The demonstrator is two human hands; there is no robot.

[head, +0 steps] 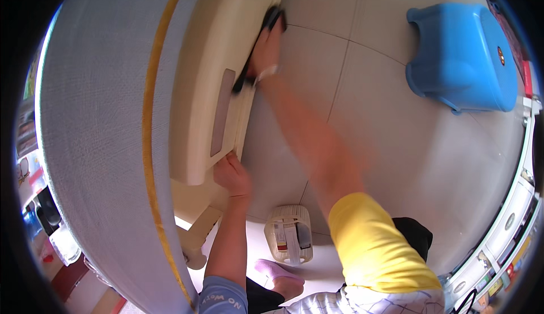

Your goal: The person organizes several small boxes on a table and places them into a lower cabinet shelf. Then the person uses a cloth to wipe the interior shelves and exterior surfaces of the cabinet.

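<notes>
My right hand point(268, 50) is wrapped around a long black object point(242, 80), perhaps a brush. Motion blur hides its exact kind. It lies along the lower edge of a cream panel point(199, 101), which has a greyish inset strip point(223, 112). At the near end of that panel, my left hand point(232, 174) has its fingers curled at the bottom edge, with the fingertips partly hidden. Above and left of the panel spreads a grey padded fabric surface point(102, 114), like a mattress, with yellow piping point(148, 114).
A blue plastic stool point(463, 59) stands on the tiled floor point(382, 144) at right. Near my feet is a cream plastic basket point(289, 210) with boxes inside. A pink slipper point(272, 269) is on my foot. White drawers point(505, 225) line the right rim.
</notes>
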